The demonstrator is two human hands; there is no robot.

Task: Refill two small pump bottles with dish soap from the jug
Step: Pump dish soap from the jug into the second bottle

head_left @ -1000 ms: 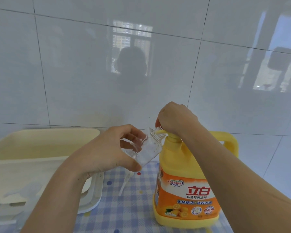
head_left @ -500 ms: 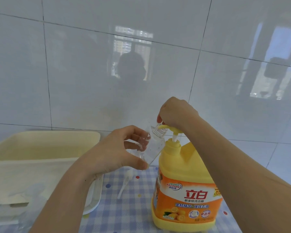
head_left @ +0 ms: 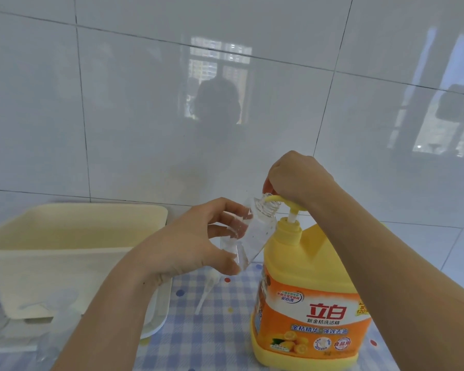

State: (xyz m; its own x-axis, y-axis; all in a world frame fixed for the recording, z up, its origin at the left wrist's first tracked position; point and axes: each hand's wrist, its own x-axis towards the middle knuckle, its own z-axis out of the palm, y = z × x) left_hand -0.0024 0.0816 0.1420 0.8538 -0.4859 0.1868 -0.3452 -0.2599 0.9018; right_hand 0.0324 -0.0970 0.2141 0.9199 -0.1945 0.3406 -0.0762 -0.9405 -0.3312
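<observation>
1. Since the earlier frame our right hand (head_left: pixel 296 180) has let the pump head (head_left: pixel 287 203) of the jug (head_left: pixel 310 298) rise: the white stem under it now shows, where a second ago the head was pressed down on the collar.
2. Our right hand is closed over the top of the pump head, with the fingers curled on it. We judge it is ready for the next press.
3. Our left hand (head_left: pixel 190 247) grasps the small clear bottle (head_left: pixel 255 231): the thumb is below and the fingers are behind it. The bottle is tilted, and its open threaded neck is touching the yellow spout.
4. We cannot tell how much soap is already inside the bottle, because it is transparent and looks almost empty.
5. A white pump top with its tube (head_left: pixel 206 290) lies on the checked cloth (head_left: pixel 204 341), just below our left hand. A cream tub (head_left: pixel 73 231) stands to the left, on a white tray (head_left: pixel 158 314).
6. What could go wrong: the neck is narrow, so a small slip of the left hand during a press would send soap down the outside of the bottle and onto the cloth.
7. A strong press could also tip or shift the jug, since no hand holds its body.
</observation>
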